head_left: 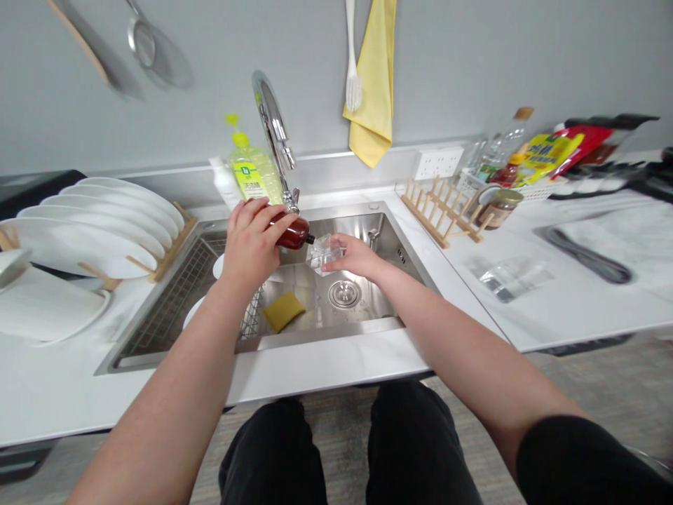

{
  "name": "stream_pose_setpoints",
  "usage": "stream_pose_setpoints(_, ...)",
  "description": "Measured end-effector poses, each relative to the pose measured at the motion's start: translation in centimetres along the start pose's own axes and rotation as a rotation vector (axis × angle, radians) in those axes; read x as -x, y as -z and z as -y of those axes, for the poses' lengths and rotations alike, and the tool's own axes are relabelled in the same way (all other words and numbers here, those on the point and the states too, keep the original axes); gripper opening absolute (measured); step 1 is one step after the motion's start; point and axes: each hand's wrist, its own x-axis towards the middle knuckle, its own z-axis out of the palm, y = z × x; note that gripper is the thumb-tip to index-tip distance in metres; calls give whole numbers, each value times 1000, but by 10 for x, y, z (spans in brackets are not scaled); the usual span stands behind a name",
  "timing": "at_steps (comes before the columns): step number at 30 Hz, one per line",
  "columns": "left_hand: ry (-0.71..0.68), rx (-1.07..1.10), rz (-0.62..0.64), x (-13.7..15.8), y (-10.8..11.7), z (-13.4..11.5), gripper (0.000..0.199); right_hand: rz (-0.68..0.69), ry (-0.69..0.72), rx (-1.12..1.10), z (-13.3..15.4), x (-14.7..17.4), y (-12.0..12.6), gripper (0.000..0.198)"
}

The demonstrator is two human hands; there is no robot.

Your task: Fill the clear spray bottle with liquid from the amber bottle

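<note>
My left hand (255, 235) is closed around a dark reddish-brown bottle (294, 233), tilted so that its black neck points right. The neck is at the mouth of a clear glass cup (319, 254), which my right hand (351, 255) grips from the right side. Both are over the stainless steel sink (320, 337). Whether liquid is running from the bottle I cannot tell. Below the hands, a yellow sponge (284, 311) lies on the sink floor to the left of the drain (345, 294). Behind them rises the chrome faucet (270, 116).
White plates (99, 217) stand in a wooden rack at left, beside a white pitcher (50, 305). Dish soap (252, 168) stands behind the sink. A wooden rack (444, 210), a jar (499, 208) and a clear plastic bag (515, 275) are at right. A yellow cloth (374, 84) hangs on the wall.
</note>
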Motion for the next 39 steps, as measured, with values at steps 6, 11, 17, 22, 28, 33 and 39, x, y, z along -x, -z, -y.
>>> stream_pose_setpoints(6, 0, 3, 23, -2, 6, -2, 73, -2, 14, -27, 2, 1, -2, 61)
stream_pose_setpoints(11, 2, -11, 46, -5, 12, -5, 71, -9, 6, -11, 8, 3, -1, 59)
stream_pose_setpoints(17, -9, -29, 57, -10, 21, -8, 61, -28, 13, 4, 16, 6, -1, 60)
stream_pose_setpoints(22, -14, -17, 69, -13, 28, -10, 62, -41, 27, -8, 19, 7, -2, 59)
stream_pose_setpoints(28, -33, -19, 77, -17, 34, -9, 78, -55, 55, 18, 25, 9, -2, 57)
stream_pose_setpoints(33, -50, -45, 93, -23, 43, -13, 73, -59, 62, -1, 27, 10, -3, 58)
stream_pose_setpoints(39, -76, -53, 107, -29, 51, -16, 74, -62, 101, -47, 26, 10, -4, 58)
